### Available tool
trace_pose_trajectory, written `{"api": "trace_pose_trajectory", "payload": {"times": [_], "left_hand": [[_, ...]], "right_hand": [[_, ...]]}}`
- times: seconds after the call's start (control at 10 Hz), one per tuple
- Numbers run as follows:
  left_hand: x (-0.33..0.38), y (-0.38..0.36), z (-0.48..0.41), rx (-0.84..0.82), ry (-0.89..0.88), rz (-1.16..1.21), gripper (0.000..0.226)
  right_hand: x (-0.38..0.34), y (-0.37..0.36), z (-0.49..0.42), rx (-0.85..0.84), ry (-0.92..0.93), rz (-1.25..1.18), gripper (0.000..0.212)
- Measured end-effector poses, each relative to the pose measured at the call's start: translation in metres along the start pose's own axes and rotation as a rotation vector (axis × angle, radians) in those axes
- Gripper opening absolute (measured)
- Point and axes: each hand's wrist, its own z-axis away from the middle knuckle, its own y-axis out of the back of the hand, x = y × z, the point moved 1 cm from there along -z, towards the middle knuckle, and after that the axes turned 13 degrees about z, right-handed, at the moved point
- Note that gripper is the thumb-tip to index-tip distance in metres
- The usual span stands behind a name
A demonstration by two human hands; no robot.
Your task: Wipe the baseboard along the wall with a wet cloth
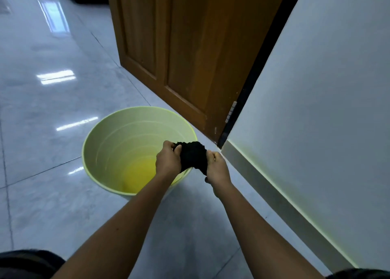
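Both hands are closed on the dark cloth. The left hand grips its left side and the right hand its right side, with the bundle bunched between them above the near right rim of the yellow-green bucket. Step judged: wringing out. Recommended: twist the hands in opposite directions and bring the bundle further left over the bucket's mouth, since its right part appears to overhang the glossy tiled floor. Stop at damp, not dripping. The baseboard runs along the foot of the pale wall at right, apart from the cloth. A brown wooden door stands at its far end and may hinder reach there. The bucket sits near the baseboard and could obstruct the stroke.
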Motion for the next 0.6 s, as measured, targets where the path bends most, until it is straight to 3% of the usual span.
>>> {"api": "trace_pose_trajectory", "payload": {"times": [0.1,0.3,0.4,0.5,0.6], "left_hand": [[-0.006,-0.007,-0.003,-0.142,0.074,-0.066,0.031],[0.0,-0.003,0.002,-0.092,0.121,-0.093,0.041],[0.0,0.002,0.0,-0.134,0.051,-0.15,0.041],[-0.008,0.003,-0.003,-0.301,0.092,-0.271,0.044],[0.004,0.015,-0.022,-0.227,-0.107,-0.355,0.045]], "right_hand": [[0.003,-0.013,0.005,-0.081,-0.052,-0.159,0.028],[-0.001,-0.012,0.014,-0.219,-0.122,-0.185,0.02],[-0.008,-0.003,0.012,-0.221,-0.111,-0.023,0.027],[-0.021,0.008,0.003,-0.222,-0.017,0.24,0.026],[-0.043,0.02,-0.03,-0.129,0.063,0.438,0.022]]}}
